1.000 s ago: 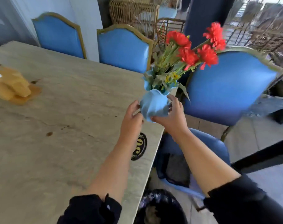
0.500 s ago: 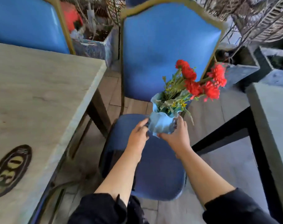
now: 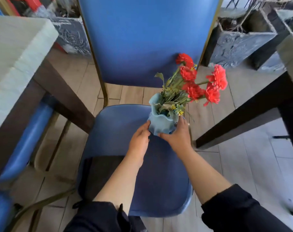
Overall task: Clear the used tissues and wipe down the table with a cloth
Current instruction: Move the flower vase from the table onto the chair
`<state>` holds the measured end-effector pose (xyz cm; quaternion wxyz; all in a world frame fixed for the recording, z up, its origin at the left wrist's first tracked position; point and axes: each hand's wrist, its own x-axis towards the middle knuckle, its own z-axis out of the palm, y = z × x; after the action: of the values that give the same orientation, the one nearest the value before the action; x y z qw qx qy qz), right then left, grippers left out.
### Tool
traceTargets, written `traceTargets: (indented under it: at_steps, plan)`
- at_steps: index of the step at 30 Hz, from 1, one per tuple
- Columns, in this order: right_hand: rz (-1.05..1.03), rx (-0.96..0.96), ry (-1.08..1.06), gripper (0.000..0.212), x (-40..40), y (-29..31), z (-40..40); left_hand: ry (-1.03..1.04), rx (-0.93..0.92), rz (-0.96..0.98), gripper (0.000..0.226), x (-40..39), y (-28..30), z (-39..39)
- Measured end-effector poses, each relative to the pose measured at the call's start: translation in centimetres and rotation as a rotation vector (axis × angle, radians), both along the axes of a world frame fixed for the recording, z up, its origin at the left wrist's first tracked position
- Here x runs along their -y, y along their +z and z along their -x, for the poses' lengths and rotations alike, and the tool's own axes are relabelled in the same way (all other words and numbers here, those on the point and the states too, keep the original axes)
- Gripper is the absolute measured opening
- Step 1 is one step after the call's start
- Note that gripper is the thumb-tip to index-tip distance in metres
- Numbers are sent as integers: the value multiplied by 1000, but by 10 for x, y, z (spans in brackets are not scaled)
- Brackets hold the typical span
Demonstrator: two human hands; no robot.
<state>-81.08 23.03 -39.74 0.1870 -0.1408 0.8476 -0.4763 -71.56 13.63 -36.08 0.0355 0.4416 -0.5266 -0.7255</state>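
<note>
The table, still unwiped, lay well to the left of the hands. Left hand and right hand clasped a blue vase of red flowers over a chair seat. This step apparently cleared the tabletop; next, the vase needed setting upright and releasing.

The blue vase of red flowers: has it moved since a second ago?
Yes. The blue vase, held in the left hand and right hand, went rightward off the table and now sits over the blue chair seat.
</note>
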Motion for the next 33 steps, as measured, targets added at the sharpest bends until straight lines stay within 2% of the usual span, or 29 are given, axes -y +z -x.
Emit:
traceTargets:
  at_steps: [5, 9, 11, 15, 21, 26, 33]
  plan:
    - [-27, 64, -3, 94, -3, 10, -9, -57, 6, 31, 45, -2, 8, -9]
    - [-8, 63, -42, 97, -9, 40, -39, -54, 7, 57, 42, -3, 40, -34]
    - [9, 47, -63, 83, -13, 62, -61, -24, 19, 81, 41, -2, 61, -52]
    - [94, 180, -144, 60, -23, 111, -127, 6, 9, 115, 29, -7, 111, -104]
    - [198, 146, -101, 30, -16, 205, -245, 27, -78, 239, 26, -15, 196, -214]
    - [290, 101, -41, 24, -4, 271, -358, 103, -132, 312, 29, -9, 259, -334]
    - [463, 173, 41, 18, 22, 342, -538, 251, -176, 432, 34, 11, 344, -535]
